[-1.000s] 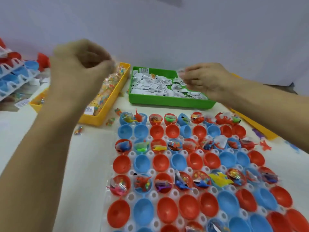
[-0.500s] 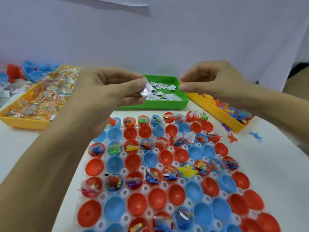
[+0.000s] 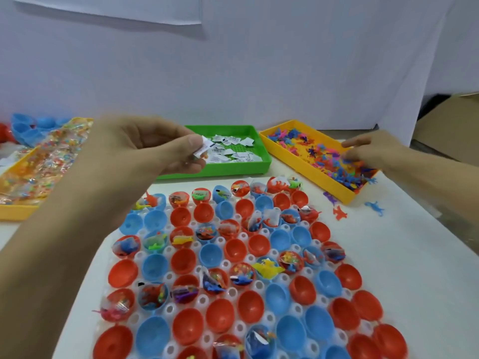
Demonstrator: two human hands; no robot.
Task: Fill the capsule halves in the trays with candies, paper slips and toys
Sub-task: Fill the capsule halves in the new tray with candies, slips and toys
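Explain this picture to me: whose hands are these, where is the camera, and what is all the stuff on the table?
No machine here: a person wears a camera on the head, so you look down along their own arms. The left hand pinches paper slips, with something orange showing beneath them. The right hand reaches into the yellow toy bin, full of tiny plastic figures; whether it has grasped one, I cannot tell. Between the hands sits a green bin of more slips. At far left is a yellow bin of wrapped candies. In front lies a white tray holding red and blue capsule halves: some are already filled, many are empty. A few toys lie loose on the table.
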